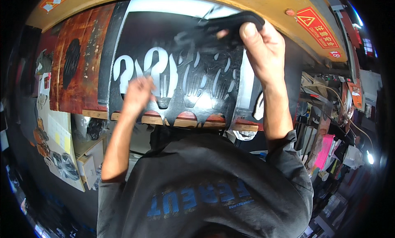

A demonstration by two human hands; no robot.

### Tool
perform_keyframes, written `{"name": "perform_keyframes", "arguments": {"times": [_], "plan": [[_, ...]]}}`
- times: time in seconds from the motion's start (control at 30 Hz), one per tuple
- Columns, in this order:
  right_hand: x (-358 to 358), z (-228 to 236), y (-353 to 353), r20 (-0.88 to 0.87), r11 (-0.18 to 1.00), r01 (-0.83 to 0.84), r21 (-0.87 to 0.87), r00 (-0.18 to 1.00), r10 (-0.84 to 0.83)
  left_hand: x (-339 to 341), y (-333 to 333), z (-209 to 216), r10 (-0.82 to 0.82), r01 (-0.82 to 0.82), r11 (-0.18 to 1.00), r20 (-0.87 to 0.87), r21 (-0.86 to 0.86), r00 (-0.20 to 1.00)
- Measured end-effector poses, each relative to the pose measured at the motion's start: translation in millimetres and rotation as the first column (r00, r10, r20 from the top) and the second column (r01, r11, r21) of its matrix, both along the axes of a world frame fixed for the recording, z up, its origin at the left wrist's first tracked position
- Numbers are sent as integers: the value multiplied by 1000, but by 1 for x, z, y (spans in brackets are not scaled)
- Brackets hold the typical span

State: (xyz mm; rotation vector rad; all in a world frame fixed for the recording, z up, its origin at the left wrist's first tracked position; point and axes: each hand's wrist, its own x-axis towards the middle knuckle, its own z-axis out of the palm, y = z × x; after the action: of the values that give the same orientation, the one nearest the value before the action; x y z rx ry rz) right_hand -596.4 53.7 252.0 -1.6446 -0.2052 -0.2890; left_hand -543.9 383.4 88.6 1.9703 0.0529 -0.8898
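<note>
My right hand (265, 53) is raised at the far right of the work surface, thumb on top, closed on a dark curved piece (253, 19). Motion smears the rest of this piece to the left, so its exact kind cannot be told. Below it lies a black sheet (181, 110) with several shoe-upper-like outlines cut into it. White shows through the open cutouts (155, 65) on the left; on the right the cut black pieces (195, 79) still sit in place. Over the sheet's left part hovers my left hand (140, 92), blurred, its fingers partly curled; whether it touches the sheet is unclear.
A yellow machine beam (279, 16) with a red warning label (317, 27) spans the far side. To the left, a stained reddish-brown board (84, 53) carries a stack of dark pieces (72, 63). A wooden strip (185, 122) edges the near side. Cluttered shelves (325, 127) stand at right.
</note>
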Motion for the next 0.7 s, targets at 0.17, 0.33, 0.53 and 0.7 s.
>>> {"name": "perform_keyframes", "arguments": {"times": [0.17, 0.33, 0.53, 0.7], "plan": [[7, -52, -10, 92, 854, 69, -515, 995, -25, -62, -34, -17, -91, 64, 994, -330, -92, 940], [-48, -172, 21, -274, 681, -372, -631, 928, 254, -39, -39, -44, -102, -185, 905, -619, -383, 779], [-85, -198, 35, -117, 788, -201, -582, 980, 163, -33, -32, -66, -145, -500, 715, -803, -489, 578], [-71, -183, 35, -410, 899, -159, -407, 912, -24, -35, -42, -39, -12, -396, 821, -705, -412, 709]]}}
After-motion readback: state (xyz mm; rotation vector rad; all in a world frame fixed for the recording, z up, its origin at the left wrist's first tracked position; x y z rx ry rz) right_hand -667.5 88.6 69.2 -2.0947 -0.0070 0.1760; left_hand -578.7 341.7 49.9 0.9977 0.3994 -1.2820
